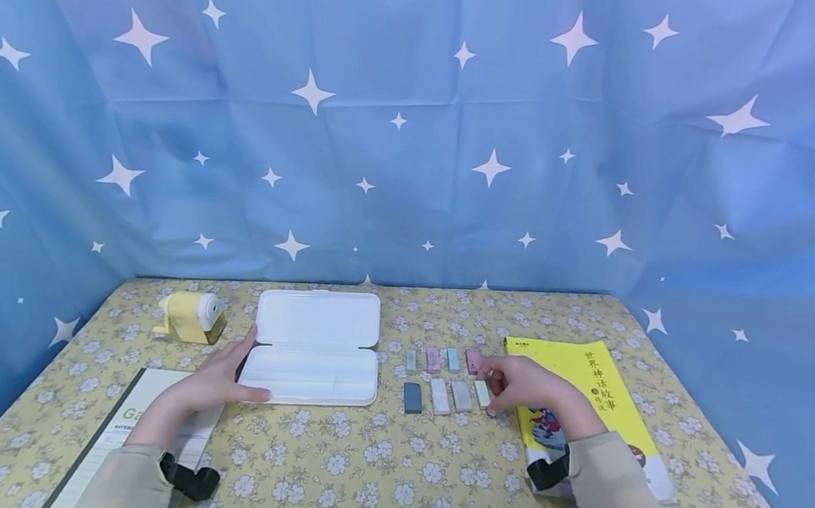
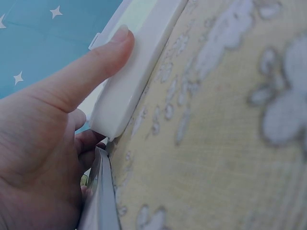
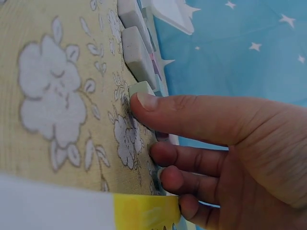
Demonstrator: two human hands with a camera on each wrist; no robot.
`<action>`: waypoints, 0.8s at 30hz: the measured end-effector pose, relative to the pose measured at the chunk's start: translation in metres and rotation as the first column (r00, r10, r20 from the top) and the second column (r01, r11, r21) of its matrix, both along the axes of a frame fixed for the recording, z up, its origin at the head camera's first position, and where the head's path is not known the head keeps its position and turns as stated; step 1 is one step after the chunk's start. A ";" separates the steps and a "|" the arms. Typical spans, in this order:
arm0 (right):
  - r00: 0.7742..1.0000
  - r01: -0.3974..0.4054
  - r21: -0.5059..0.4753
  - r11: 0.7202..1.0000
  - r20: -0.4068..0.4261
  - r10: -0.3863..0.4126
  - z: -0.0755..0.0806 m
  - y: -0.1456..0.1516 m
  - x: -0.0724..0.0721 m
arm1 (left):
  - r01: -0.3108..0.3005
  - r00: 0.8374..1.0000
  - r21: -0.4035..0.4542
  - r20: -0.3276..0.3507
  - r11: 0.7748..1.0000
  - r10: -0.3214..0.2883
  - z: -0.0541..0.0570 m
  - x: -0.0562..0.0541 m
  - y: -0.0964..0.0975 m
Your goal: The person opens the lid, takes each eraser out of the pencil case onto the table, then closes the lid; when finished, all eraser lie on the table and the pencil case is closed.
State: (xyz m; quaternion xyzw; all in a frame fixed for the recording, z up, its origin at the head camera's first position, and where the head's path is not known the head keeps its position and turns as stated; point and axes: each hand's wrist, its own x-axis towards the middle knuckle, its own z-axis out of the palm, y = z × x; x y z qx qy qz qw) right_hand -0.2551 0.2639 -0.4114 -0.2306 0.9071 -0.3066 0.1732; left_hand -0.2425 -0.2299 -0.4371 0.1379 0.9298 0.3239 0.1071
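Observation:
A white pencil case (image 1: 288, 374) lies with its lid (image 1: 317, 317) folded back. At its left end my left hand (image 1: 215, 379) grips it, the thumb (image 2: 103, 55) along the front wall and the other fingers round the side, partly hidden. My right hand (image 1: 524, 382) pinches a pale green eraser (image 3: 140, 87) at the right end of the front row, thumb on its near side; the index finger is hidden behind the thumb in the right wrist view. Beside it in that row are a grey eraser (image 1: 462, 396), a white one (image 1: 440, 397) and a dark blue one (image 1: 412, 398).
Behind stands a second row with a pink eraser (image 1: 433, 360), a light blue eraser (image 1: 452, 360) and others. A yellow book (image 1: 614, 395) lies under my right forearm, a notebook (image 1: 149, 401) under my left. A yellow pencil sharpener (image 1: 189, 317) stands at the back left.

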 end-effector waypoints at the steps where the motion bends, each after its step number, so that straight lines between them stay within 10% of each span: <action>1: 1.000 0.000 -0.001 1.000 0.001 0.000 0.000 0.000 0.000 | 0.002 1.000 -0.001 -0.002 1.000 -0.002 0.000 0.000 0.000; 14: 0.999 0.022 -0.070 0.997 -0.037 -0.024 0.013 0.003 -0.003 | 0.004 1.000 0.002 0.000 1.000 -0.004 -0.002 -0.003 -0.002; 24: 0.999 0.021 -0.247 0.969 -0.034 -0.031 0.021 -0.049 -0.023 | 0.001 1.000 -0.009 -0.010 1.000 -0.001 -0.004 -0.003 -0.003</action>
